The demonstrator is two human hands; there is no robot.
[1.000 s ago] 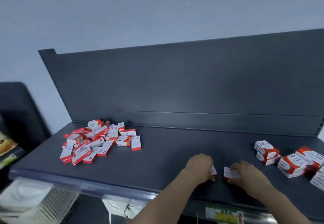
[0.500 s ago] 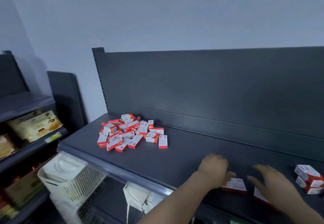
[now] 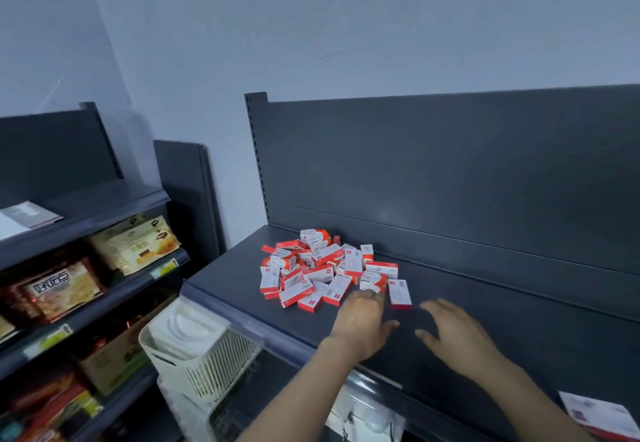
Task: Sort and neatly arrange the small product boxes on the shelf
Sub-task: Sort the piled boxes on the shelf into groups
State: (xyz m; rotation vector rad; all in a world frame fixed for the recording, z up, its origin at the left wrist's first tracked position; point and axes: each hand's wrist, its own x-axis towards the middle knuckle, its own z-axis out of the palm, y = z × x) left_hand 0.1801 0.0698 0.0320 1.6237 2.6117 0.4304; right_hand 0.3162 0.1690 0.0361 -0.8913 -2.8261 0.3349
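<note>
A loose heap of small red-and-white product boxes [image 3: 322, 268] lies at the centre of the frame, on the left part of the dark shelf [image 3: 502, 331]; one box [image 3: 400, 293] lies flat at the heap's right edge. The left hand [image 3: 363, 324] reaches to the heap's near edge, its blurred fingertips seemingly touching a box, grip unclear; the right hand [image 3: 457, 334], lower right of centre, hovers with fingers spread, holding nothing. A white basket [image 3: 207, 351] sits lower left.
</note>
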